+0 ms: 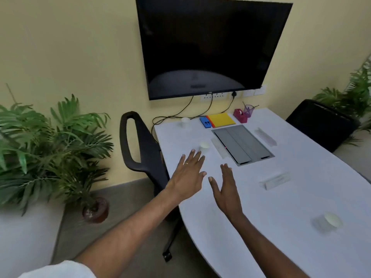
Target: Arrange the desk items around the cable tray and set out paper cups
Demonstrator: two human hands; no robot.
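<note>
Head view. White surface (281, 197) with the grey cable tray (243, 144) set flush near its middle. Left hand (188, 177) hovers flat, fingers spread, empty, its fingertips just short of a paper cup (204, 145) standing left of the tray. Right hand (226, 189) is also spread wide and empty, edge-on, just beside the left, near the tray's near corner.

Other cups: one far cup (185, 121) near the back edge, one near cup (331, 219) at the right front, blurred. Clear strips, possibly name stands, lie either side of the tray and in front of it; too faint to identify. Yellow pad (221, 119), blue block (205, 122), red tape dispenser (240, 115) and pen holder (249, 110) sit in a row behind the tray.

Judgement: step in hand is likely placing or adjusting the cup by the left fingers. To do it well, grip low on the wall with light pressure, as paper cups crush and tip easily; keep it upright and clear of the adjacent strip.
</note>
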